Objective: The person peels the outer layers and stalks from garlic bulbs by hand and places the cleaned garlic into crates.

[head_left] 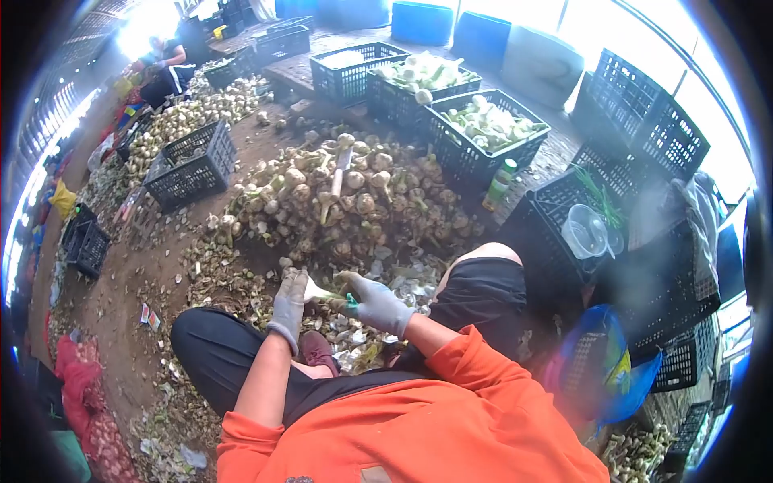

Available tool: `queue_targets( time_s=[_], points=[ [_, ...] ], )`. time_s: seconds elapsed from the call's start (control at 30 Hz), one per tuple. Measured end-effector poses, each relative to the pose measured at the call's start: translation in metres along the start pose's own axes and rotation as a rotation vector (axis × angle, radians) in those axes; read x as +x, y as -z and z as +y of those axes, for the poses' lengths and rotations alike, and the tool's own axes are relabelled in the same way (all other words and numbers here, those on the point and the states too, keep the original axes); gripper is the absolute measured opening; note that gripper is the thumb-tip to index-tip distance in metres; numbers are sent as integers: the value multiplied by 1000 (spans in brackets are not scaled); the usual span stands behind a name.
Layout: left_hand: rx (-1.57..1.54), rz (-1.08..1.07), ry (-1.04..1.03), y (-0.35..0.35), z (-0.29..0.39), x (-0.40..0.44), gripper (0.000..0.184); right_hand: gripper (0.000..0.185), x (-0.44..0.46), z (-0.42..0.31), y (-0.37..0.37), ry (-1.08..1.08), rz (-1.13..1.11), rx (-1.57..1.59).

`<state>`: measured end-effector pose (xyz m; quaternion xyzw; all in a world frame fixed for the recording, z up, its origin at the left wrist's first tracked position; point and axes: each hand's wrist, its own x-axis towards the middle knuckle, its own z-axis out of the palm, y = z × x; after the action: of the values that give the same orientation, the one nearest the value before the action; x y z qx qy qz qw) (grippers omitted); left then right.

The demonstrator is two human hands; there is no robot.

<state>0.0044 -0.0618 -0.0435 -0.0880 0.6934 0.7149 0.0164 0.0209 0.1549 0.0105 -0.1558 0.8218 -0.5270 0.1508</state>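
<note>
Gloved in pale grey, my left hand point(288, 304) is closed around a garlic bulb point(312, 291) with white skin, its stalk pointing right. My right hand point(380, 306), also gloved, is closed at the stalk's far end, with a small bright green object point(352, 300) at its fingers; its kind I cannot make out. Both hands are between my knees, above loose peelings point(354, 346). Just beyond them rises a heap of untrimmed garlic point(362, 201), with a pale, long-handled object point(341, 171) lying on top.
Black crates of white garlic point(491, 125) stand behind the heap, beside a green bottle point(500, 185). On a crate at right sits a clear plastic tub point(585, 232). Another black crate point(193, 165) tilts at left. A person point(169, 68) sits far back left. Red net sacks point(88, 402) lie lower left.
</note>
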Motion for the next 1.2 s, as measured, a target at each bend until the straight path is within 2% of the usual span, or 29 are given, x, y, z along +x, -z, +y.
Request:
queue_targets(
  time_s=[0.1, 0.23, 0.37, 0.53, 0.7, 0.87, 0.9, 0.93, 1.0, 1.1, 1.2],
  points=[
    [54, -39, -21, 0, -3, 0, 36, 55, 2, 13, -6, 69, 9, -121],
    [20, -10, -9, -1, 12, -9, 37, 44, -1, 12, -11, -49, -123, -171],
    [-73, -2, -8, 6, 10, 1, 39, 42, 4, 29, -15, 80, -37, -211],
    [-9, -35, -58, 12, 6, 1, 42, 43, 3, 24, -10, 26, -52, -224],
    [-26, 11, 103, 8, 13, -2, 43, 43, -2, 13, -8, -3, -69, -212],
    [37, -37, 25, 8, 11, 0, 50, 37, 6, 37, -15, 0, -104, -320],
    [-115, -34, 169, 7, 16, 0, 57, 39, 8, 45, -17, 38, -46, -208],
    [-220, -63, 187, -2, 40, -10, 63, 34, 11, 46, -17, 64, -41, -88],
    [-296, -96, 159, 4, 39, -11, 65, 30, 12, 42, -12, -191, -248, 703],
    [-345, -21, 236, 9, 39, -5, 60, 30, 12, 30, 2, -118, -221, 854],
    [-302, -41, 221, 8, 40, -5, 54, 30, 17, 30, 13, -125, -46, 820]
  ],
)
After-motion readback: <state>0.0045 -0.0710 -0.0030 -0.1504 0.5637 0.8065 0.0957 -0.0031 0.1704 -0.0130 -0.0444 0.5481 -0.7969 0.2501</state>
